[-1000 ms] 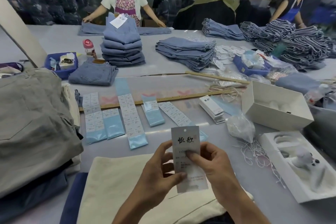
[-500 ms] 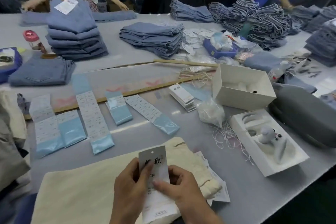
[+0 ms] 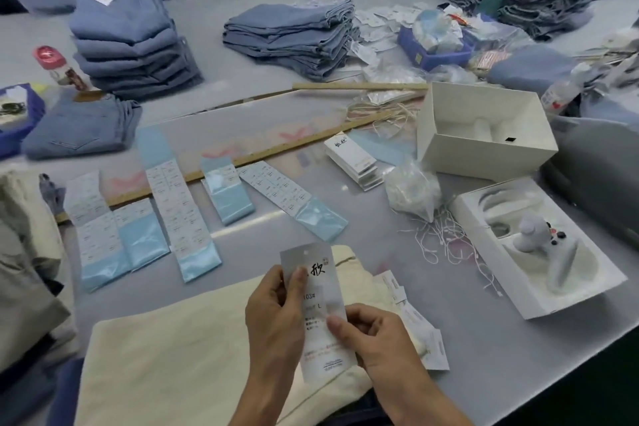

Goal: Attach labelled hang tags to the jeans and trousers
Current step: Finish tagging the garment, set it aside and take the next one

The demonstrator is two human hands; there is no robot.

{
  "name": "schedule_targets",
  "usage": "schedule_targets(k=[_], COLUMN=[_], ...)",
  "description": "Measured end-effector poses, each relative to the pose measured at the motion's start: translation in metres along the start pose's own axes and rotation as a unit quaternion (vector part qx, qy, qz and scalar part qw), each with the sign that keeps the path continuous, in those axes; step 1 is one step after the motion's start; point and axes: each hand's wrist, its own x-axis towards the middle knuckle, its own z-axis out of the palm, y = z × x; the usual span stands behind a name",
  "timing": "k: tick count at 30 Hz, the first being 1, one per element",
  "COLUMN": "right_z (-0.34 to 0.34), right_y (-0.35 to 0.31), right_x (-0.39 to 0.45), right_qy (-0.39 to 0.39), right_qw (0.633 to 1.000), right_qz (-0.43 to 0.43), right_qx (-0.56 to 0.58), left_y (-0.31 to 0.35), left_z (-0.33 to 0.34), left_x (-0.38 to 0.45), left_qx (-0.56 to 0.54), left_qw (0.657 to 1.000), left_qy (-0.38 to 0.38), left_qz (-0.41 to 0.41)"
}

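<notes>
A long pale grey worktable (image 3: 242,79) fills nearly the whole view, its smooth top catching soft, even light with a faint bright streak near the middle. Two wooden rulers (image 3: 359,86) lie across it, one angled toward the other. Beyond the far edge the room falls into dim shadow, where dark shapes are too blurred to make out.

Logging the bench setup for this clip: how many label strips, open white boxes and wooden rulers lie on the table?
Label strips: 5
Open white boxes: 2
Wooden rulers: 2
Total: 9
</notes>
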Motion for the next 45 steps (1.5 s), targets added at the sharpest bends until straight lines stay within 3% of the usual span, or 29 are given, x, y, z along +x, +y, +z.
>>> schedule_targets(k=[6, 10, 12, 17, 22, 24, 29, 33, 35, 37, 39, 40, 42, 43, 45], right_z=[0.0, -0.012, -0.019, -0.021, -0.032, -0.039, -0.058, -0.083, -0.093, -0.109, -0.143, -0.166, -0.212, -0.228, -0.245], right_y=[-0.004, -0.004, -0.006, -0.007, -0.014, -0.015, -0.014, -0.006, -0.001, 0.0, -0.001, -0.002, -0.007, -0.007, 0.001], right_x=[0.006, 0.007, 0.007, 0.015, 0.024, 0.027, 0.034, 0.049, 0.054, 0.065, 0.089, 0.105, 0.138, 0.153, 0.179], right_qy=[-0.011, -0.031, -0.041, -0.047, -0.066, -0.069, -0.04, -0.085, -0.103, -0.111, -0.042, 0.036, 0.205, 0.249, 0.243], right_qw=[0.996, 0.993, 0.99, 0.999, 0.995, 0.989, 0.967, 0.928, 0.925, 0.944, 0.968, 0.968, 0.918, 0.884, 0.845], right_qz=[-0.059, -0.062, -0.063, -0.004, -0.017, -0.026, -0.006, -0.013, -0.003, 0.03, 0.001, -0.031, -0.099, -0.118, -0.119], right_qx=[-0.06, -0.091, -0.118, -0.011, -0.075, -0.131, -0.25, -0.362, -0.367, -0.31, -0.247, -0.245, -0.324, -0.378, -0.461], left_y=[0.001, -0.003, -0.006, -0.008, -0.014, -0.018, -0.036, -0.06, -0.066, -0.069, -0.069, -0.068, -0.068, -0.068, -0.065], left_z=[0.005, 0.012, 0.017, 0.028, 0.032, 0.039, 0.056, 0.071, 0.076, 0.077, 0.072, 0.069, 0.067, 0.068, 0.073], left_x=[0.01, 0.01, 0.007, 0.006, 0.012, 0.012, 0.014, 0.012, 0.009, 0.013, 0.025, 0.031, 0.042, 0.044, 0.048], left_qx=[0.005, -0.021, -0.011, 0.127, 0.245, 0.264, 0.191, 0.148, 0.148, 0.147, 0.14, 0.139, 0.136, 0.144, 0.166], left_qw=[1.0, 0.997, 0.997, 0.986, 0.94, 0.929, 0.97, 0.987, 0.988, 0.989, 0.99, 0.99, 0.99, 0.987, 0.98], left_qy=[0.019, 0.001, -0.003, 0.007, -0.014, -0.016, -0.021, -0.019, -0.02, 0.002, 0.026, 0.022, -0.025, -0.054, -0.091], left_qz=[-0.018, -0.079, -0.072, 0.104, 0.238, 0.257, 0.151, 0.065, 0.049, 0.036, 0.011, -0.006, -0.042, -0.051, -0.058])
